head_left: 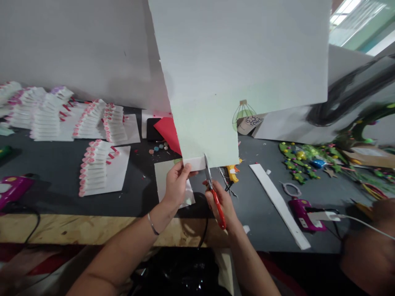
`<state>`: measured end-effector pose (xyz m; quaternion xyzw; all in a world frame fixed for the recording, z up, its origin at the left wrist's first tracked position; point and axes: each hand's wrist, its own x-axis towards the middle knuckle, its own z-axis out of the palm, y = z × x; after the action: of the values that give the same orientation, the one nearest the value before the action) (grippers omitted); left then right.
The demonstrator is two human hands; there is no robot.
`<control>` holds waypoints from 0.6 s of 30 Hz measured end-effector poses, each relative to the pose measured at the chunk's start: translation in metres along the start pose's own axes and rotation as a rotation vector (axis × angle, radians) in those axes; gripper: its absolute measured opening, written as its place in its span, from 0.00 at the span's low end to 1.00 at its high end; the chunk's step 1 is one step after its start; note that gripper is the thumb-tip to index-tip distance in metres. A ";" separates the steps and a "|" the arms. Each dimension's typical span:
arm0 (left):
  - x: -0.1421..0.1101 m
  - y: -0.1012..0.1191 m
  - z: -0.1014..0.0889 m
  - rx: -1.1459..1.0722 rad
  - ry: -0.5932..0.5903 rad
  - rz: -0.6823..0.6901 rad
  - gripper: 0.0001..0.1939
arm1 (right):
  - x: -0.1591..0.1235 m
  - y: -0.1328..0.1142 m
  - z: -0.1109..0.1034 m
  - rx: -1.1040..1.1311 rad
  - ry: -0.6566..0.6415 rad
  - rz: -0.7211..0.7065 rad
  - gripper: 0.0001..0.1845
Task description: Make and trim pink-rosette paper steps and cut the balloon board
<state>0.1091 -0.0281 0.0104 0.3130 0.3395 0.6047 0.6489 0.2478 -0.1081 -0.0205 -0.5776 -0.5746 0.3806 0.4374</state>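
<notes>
A large white sheet of card (247,53) stands up in front of me, its narrower lower part tinted pale green. My left hand (178,181) pinches the sheet's bottom left corner, thumb in front and fingers behind. In my right hand (224,199) are scissors (216,199) with red handles. Their blades point upward and cross the sheet's lower edge, just right of my left fingers. A lighter strip lies along that edge between hand and blades. Below my left hand, a pale sheet of paper (163,181) rests on the dark table.
White cards with pink-tipped rolls (95,168) stand and lie at left. A yellow glue gun (232,173) is behind my right hand. Rightward are a long white strip (277,205), a purple power block (305,214) and green decorations (299,160). A person's arm (367,246) shows at far right.
</notes>
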 end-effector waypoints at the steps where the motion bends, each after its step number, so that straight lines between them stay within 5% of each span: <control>1: 0.000 0.000 0.000 0.002 0.001 0.000 0.15 | 0.000 0.000 0.000 -0.006 0.009 0.002 0.22; 18: 0.001 -0.002 -0.001 -0.008 -0.006 -0.012 0.15 | 0.000 0.003 0.001 -0.056 0.028 0.030 0.21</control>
<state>0.1093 -0.0272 0.0076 0.3101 0.3373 0.6011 0.6548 0.2484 -0.1081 -0.0236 -0.6036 -0.5701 0.3626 0.4233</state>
